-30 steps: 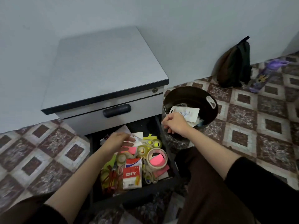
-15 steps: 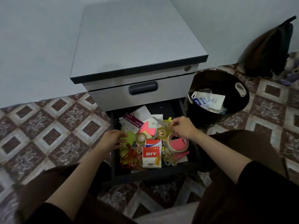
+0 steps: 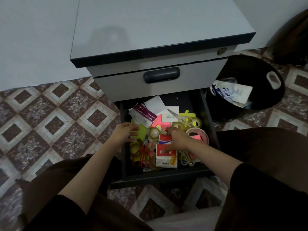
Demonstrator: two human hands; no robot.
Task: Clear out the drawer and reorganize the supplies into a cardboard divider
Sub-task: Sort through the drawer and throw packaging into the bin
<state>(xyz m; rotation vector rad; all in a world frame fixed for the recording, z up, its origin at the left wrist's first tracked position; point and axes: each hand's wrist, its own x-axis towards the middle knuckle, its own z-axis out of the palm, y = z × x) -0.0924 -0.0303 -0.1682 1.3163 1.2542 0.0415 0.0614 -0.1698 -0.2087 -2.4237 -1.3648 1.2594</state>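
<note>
Packet [image 3: 144, 114] reads "Mechanical Pencil Leads", lying in drawer [image 3: 166, 178]

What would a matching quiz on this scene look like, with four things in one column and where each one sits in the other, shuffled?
Things
1. red scissors
2. pencil leads pack
3. bin
4. wide tape roll

Places
A. on the floor, right of the cabinet
B. front left of the open drawer
C. right side of the drawer
D. back left of the drawer

Pairs: 1-B, 2-D, 3-A, 4-C
</note>
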